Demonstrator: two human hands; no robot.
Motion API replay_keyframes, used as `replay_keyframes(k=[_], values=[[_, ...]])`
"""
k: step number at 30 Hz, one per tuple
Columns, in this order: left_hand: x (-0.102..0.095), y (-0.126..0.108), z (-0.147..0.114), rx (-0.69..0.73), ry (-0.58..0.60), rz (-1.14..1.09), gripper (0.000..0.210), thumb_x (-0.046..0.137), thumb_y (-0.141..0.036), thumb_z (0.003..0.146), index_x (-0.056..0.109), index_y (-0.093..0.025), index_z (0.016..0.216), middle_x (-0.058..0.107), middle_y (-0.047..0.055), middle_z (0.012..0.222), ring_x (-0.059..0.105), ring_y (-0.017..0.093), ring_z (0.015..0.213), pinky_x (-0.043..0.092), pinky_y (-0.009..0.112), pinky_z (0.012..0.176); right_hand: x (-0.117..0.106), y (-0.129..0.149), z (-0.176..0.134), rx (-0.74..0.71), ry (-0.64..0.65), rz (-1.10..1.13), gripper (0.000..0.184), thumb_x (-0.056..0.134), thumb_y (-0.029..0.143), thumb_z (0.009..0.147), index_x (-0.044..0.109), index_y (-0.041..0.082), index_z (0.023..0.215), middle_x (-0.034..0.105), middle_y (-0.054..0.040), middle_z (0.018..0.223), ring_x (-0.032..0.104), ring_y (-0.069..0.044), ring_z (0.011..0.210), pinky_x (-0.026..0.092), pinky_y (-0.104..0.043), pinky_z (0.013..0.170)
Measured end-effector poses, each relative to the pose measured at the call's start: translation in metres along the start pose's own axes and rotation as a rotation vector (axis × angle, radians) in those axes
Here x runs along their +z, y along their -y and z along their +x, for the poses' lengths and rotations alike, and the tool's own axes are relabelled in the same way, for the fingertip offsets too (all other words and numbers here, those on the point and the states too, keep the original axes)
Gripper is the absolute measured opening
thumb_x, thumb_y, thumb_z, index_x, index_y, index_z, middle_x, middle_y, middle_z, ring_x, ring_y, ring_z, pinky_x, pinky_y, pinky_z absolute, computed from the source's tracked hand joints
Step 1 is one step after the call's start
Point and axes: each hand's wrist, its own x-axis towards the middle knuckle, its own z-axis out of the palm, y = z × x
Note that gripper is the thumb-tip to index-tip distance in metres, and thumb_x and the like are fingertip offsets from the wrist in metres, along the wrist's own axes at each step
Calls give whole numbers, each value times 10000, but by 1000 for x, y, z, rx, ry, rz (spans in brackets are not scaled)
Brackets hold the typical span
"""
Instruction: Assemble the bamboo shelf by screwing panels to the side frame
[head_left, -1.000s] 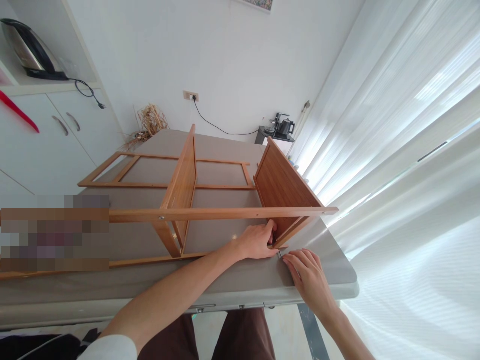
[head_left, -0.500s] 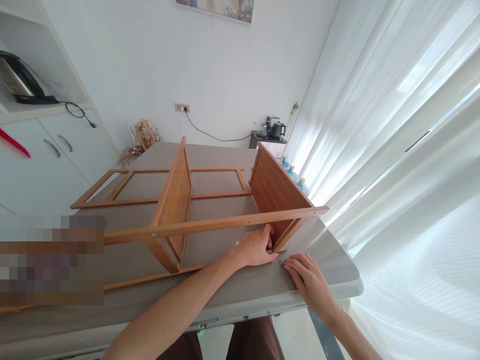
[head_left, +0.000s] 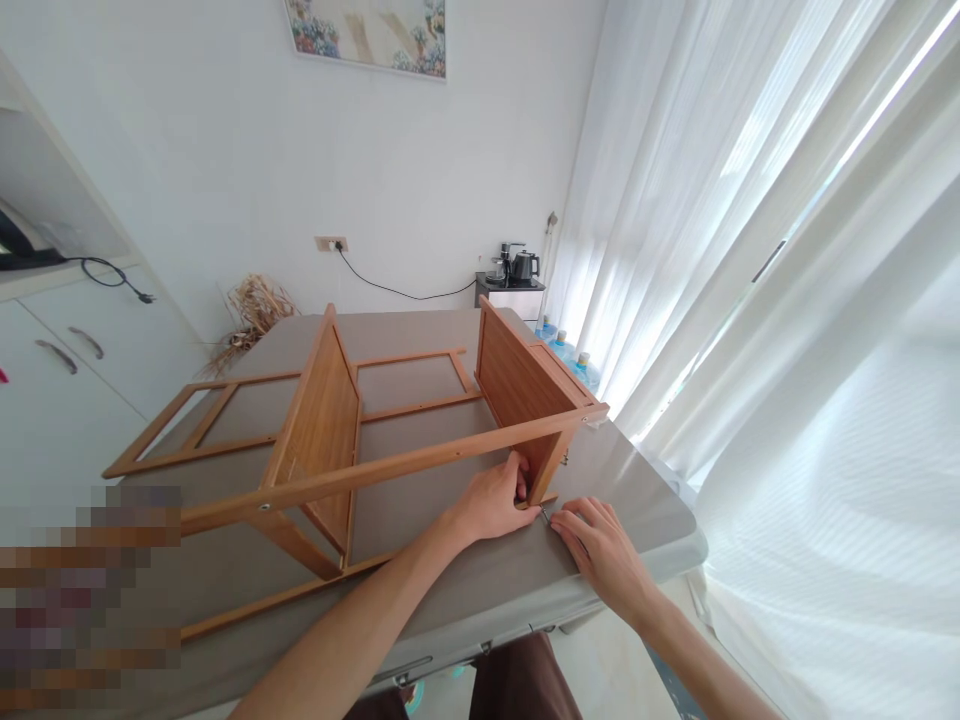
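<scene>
A wooden shelf frame [head_left: 442, 457] lies on its side on a table, with two slatted shelf panels [head_left: 322, 400] standing upright across it. My left hand [head_left: 491, 503] is closed around the lower end of the right-hand panel, near the front bottom rail; some of its fingers are hidden behind the wood. Just right of it, my right hand [head_left: 596, 540] pinches a thin metal rod [head_left: 546, 516], whose tip points at the frame's corner beside my left thumb. Whether the rod is a screw or a hex key is too small to tell.
The grey-covered table [head_left: 630, 500] ends in a rounded corner at right, near white curtains [head_left: 787, 400]. Dried stalks [head_left: 255, 310] stand behind it at left. Water bottles [head_left: 562, 345] and a small cabinet with a kettle [head_left: 525, 265] are at the back right. The left edge is pixelated.
The camera view has shifted, so the whole scene sits further left and slightly lower. Both hands keep about the same place at the frame's corner, the rod still in my right fingers.
</scene>
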Motion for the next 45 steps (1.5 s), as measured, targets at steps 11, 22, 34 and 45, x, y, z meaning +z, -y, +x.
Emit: replay_keyframes(k=[11,22,34,45], values=[[-4,-3,-1,-11,28,10,450,685,-408,768,396,-234,1066,684,9,944,671,221,863,453,307,675,0,0,2,-18,-25,-24,211,446,225,999,653,257,1033,630,-42,947,585,-176,871,467,-340,817],[-4,-1,-2,10,-2,-22,465,686,-432,763,400,-241,1077,680,-7,926,662,215,845,455,308,676,7,-6,-2,-4,-36,45,202,453,279,1009,653,253,999,638,-45,936,588,-188,888,458,-363,846],[-5,1,-3,36,0,-45,453,674,-429,768,403,-239,1076,674,-13,899,661,220,832,456,313,651,-15,4,1,173,76,266,186,480,335,980,647,263,943,624,-20,825,604,-150,718,505,-243,603],[-7,0,-3,50,12,-16,460,662,-333,722,395,-235,1083,683,10,973,669,223,853,458,311,664,-9,9,8,426,84,274,110,505,288,878,603,238,880,595,31,696,506,-126,588,441,-236,592]])
